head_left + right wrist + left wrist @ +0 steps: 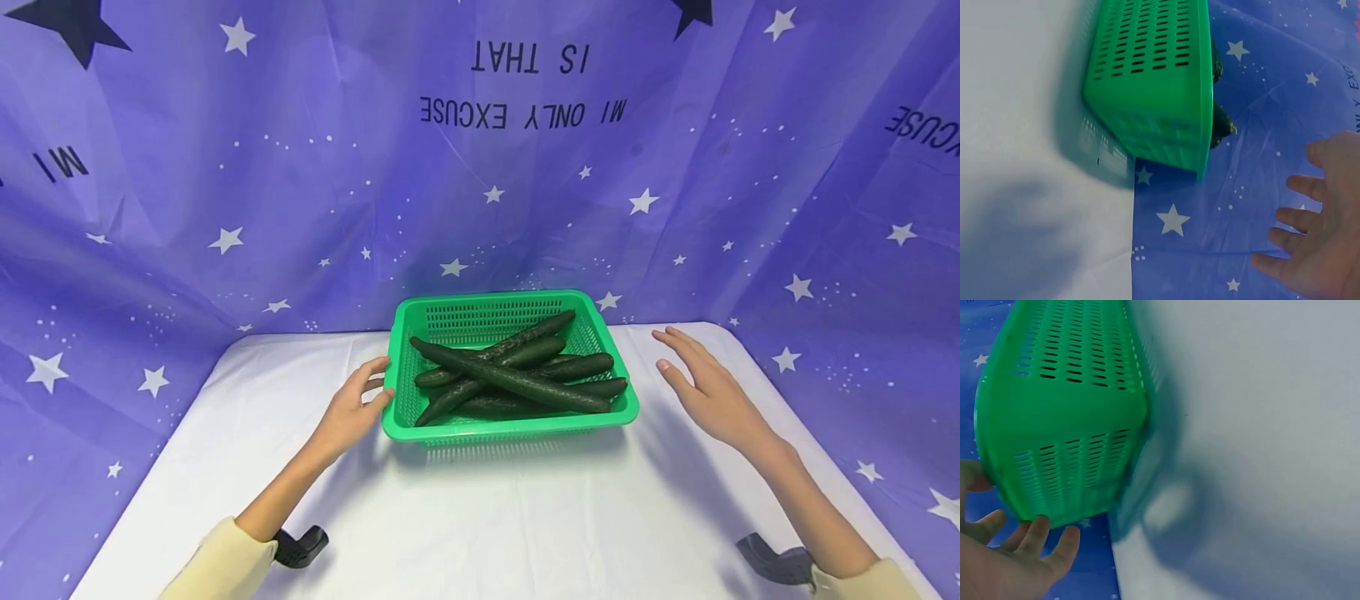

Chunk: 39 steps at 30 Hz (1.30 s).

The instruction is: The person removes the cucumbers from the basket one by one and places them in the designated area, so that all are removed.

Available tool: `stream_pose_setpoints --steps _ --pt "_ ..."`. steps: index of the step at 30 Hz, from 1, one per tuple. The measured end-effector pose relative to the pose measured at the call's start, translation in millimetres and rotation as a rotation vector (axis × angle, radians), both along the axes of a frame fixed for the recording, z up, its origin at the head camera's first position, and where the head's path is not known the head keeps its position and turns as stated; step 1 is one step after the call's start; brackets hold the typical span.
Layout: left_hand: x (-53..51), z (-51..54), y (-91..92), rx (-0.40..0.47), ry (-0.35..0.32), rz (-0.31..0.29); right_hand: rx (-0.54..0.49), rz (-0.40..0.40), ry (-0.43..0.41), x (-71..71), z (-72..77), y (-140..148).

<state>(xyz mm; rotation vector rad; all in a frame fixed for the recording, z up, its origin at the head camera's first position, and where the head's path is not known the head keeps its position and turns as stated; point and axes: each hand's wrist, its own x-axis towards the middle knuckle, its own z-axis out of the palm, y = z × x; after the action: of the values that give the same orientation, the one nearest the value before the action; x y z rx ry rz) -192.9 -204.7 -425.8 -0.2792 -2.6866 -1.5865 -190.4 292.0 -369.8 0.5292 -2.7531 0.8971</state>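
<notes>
Several dark green cucumbers (517,379) lie crisscrossed inside a green plastic basket (510,429) with slotted walls. At the basket's left end is my left hand (352,412), its fingers spread and slightly bent at the rim. In the left wrist view those fingertips (1038,525) are close against the end wall; firm contact cannot be made out. My right hand (712,400) hovers off the basket's right end, fingers extended and holding nothing. The right wrist view shows a gap between that hand (1316,231) and the basket (1147,100), with cucumber ends (1222,125) showing above the rim.
Under the basket is a table (510,517) covered in white cloth. A purple-blue curtain (337,208) with stars and lettering surrounds its back and sides. Dark wrist-worn devices (300,547) show near both sleeves.
</notes>
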Motion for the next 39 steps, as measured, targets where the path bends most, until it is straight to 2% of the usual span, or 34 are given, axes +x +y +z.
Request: stream_pose_setpoints --steps 5,10,16,21,31,39 --pt "-3.2 -7.9 3.1 0.129 -0.11 0.0 -0.021 0.017 0.007 -2.4 -0.8 -10" --pt "-7.1 -12.7 5.8 0.255 -0.164 0.01 -0.062 0.031 -0.01 -4.2 0.2 -26" --pt "-12.4 -21.9 8.4 0.413 -0.176 0.02 -0.151 0.084 -0.089 -8.5 3.5 -55" --pt "-13.7 -25.9 8.6 0.521 -0.153 0.007 -0.174 0.176 -0.134 -17.1 -4.1 -84" --pt "-12.4 -26.5 10.9 0.534 -0.126 0.033 -0.048 0.326 -0.241 -41.6 -26.2 -132" --pt "-11.7 -24.8 9.6 0.574 -0.145 0.048 0.129 0.403 -0.314 -51.9 -25.5 -144"
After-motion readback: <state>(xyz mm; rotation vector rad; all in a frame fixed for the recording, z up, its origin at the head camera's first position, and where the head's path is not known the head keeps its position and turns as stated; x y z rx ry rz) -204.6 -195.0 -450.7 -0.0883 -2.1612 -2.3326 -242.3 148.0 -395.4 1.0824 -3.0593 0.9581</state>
